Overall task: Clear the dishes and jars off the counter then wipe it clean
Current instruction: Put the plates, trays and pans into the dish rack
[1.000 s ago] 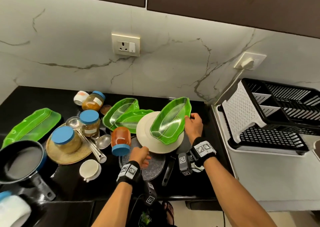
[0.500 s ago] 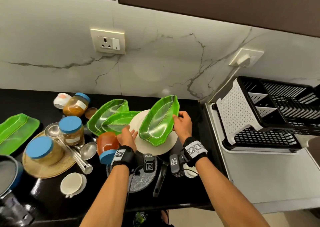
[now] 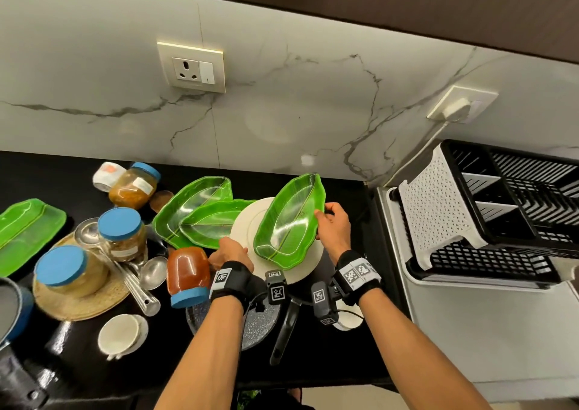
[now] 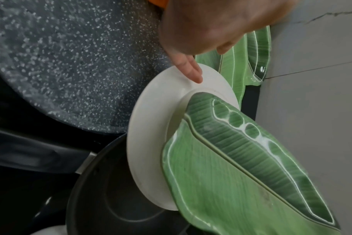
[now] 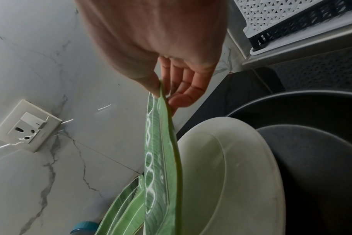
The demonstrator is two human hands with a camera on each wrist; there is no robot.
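A domestic kitchen is indicated: a black counter (image 3: 37, 174) is seen at left, a marble-veined backsplash (image 3: 313, 112) at centre, a dish rack (image 3: 532, 221) at right.

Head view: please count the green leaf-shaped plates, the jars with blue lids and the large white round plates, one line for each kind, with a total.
Green leaf-shaped plates: 4
Jars with blue lids: 4
Large white round plate: 1
Total: 9

Left of the white plate (image 3: 247, 221) is packed: leaf trays (image 3: 200, 209), red jar (image 3: 188, 268), ladles (image 3: 153, 271). Pans (image 3: 253, 328) block the near edge. Bare counter (image 3: 365, 215) strip runs right of it to the dish rack (image 3: 438, 218).
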